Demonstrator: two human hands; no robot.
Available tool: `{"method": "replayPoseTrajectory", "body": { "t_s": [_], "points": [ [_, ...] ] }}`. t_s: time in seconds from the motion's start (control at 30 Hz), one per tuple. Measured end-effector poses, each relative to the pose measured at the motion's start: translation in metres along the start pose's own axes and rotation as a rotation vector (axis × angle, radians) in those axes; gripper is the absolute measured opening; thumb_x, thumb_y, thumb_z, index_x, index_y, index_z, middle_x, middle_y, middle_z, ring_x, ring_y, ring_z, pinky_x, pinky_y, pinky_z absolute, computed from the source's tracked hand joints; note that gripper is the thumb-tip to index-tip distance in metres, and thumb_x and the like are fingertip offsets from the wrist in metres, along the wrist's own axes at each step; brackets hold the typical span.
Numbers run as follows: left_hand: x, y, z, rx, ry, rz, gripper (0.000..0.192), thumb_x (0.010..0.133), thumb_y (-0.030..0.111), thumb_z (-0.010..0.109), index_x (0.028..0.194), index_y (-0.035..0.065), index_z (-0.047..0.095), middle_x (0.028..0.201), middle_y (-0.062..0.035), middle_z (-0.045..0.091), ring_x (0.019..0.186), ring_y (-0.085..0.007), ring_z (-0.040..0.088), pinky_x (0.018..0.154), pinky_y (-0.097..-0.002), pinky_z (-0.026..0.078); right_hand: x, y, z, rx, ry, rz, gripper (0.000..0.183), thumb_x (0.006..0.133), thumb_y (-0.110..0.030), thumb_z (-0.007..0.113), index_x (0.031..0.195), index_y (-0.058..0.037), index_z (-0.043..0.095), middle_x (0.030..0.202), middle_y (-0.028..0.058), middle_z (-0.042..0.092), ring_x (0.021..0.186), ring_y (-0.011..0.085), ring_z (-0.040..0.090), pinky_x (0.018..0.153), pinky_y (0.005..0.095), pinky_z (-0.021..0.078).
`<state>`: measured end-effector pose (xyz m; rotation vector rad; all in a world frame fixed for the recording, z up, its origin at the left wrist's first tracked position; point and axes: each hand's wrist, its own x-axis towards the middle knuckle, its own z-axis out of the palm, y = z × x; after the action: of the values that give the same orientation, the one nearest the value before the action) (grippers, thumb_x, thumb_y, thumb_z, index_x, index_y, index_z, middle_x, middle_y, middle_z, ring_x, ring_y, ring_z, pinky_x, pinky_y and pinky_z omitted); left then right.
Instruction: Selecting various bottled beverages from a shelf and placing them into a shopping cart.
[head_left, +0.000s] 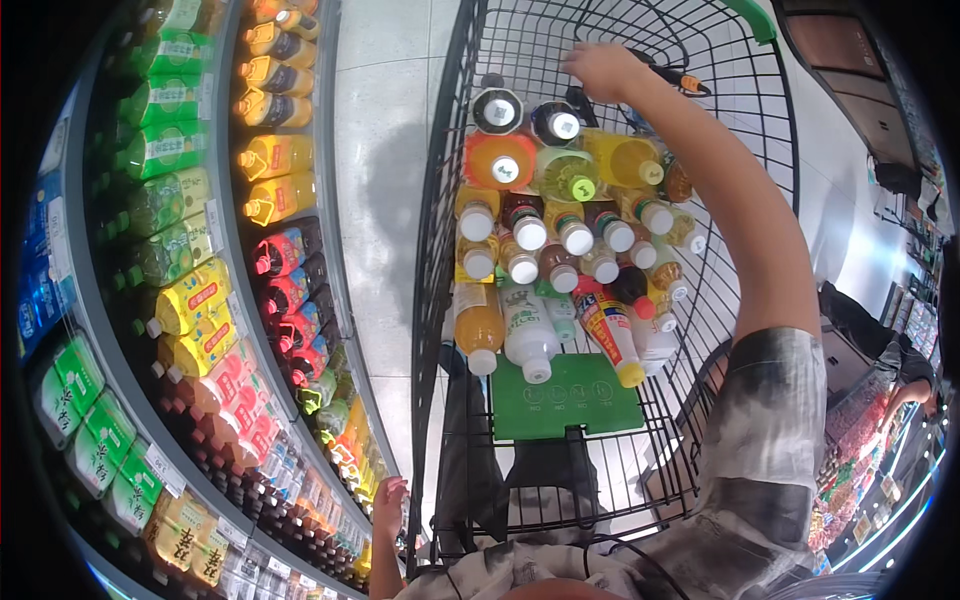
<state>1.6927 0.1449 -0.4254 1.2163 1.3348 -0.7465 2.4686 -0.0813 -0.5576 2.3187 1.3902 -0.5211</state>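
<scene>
My right hand (606, 72) reaches over the far part of a black wire shopping cart (517, 30), palm down, close to two dark-capped bottles (556, 124). Its palm side is hidden, so I cannot tell whether it grips anything. Low on the left, my left hand (389, 504) hangs beside the drink shelf, fingers loosely bent, with no object visible in it. Rows of bottles fill the middle of the cart: an orange bottle (501, 159), a yellow bottle (628, 156), several white-capped bottles (577, 234), a white bottle (531, 330) and a red-and-yellow bottle (609, 330).
A green plastic panel (566, 401) lies at the cart's near end. Shelves of bottled drinks (281, 97) curve along the left, with shrink-wrapped packs (69, 386) lower down. A black cable with an orange-ended part (686, 81) is at the cart's far right. Another person (889, 375) stands at right.
</scene>
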Motion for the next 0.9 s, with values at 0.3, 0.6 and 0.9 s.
{"method": "replayPoseTrajectory", "body": {
  "t_s": [0.3, 0.6, 0.9],
  "points": [
    [-0.016, -0.023, 0.0, -0.048, 0.021, -0.043, 0.026, 0.093, 0.019, 0.05, 0.115, 0.0068, 0.052, 0.108, -0.0055, 0.061, 0.091, -0.0157, 0.059, 0.076, -0.03, 0.045, -0.038, 0.033, 0.047, -0.102, 0.037, 0.35, 0.035, 0.078, -0.01, 0.054, 0.111, -0.0203, 0.062, 0.115, -0.0024, 0.059, 0.106, 0.0183, 0.054, 0.09, 0.0345, 0.043],
    [-0.022, -0.013, 0.013, -0.081, 0.053, -0.031, 0.027, 0.092, 0.022, 0.049, 0.115, 0.007, 0.052, 0.107, -0.0063, 0.062, 0.09, -0.0168, 0.061, 0.076, -0.0312, 0.047, -0.041, 0.019, 0.005, 0.149, 0.117, 0.095, 0.045, 0.077, -0.013, 0.053, 0.121, -0.0188, 0.057, 0.122, 0.0084, 0.056, 0.118, 0.0305, 0.047, 0.101, 0.0406, 0.0375],
    [-0.043, -0.039, 0.018, -0.015, 0.234, 0.234, 0.034, 0.091, 0.032, 0.053, 0.109, 0.0037, 0.059, 0.1, -0.0128, 0.064, 0.09, -0.0198, 0.06, 0.081, -0.0336, 0.047, -0.14, -0.007, -0.052, 1.092, 0.151, 0.156, 0.037, 0.096, -0.015, 0.043, 0.128, 0.0025, 0.048, 0.126, 0.0138, 0.055, 0.119, 0.0214, 0.049, 0.101, 0.0316, 0.0358]
  ]
}}
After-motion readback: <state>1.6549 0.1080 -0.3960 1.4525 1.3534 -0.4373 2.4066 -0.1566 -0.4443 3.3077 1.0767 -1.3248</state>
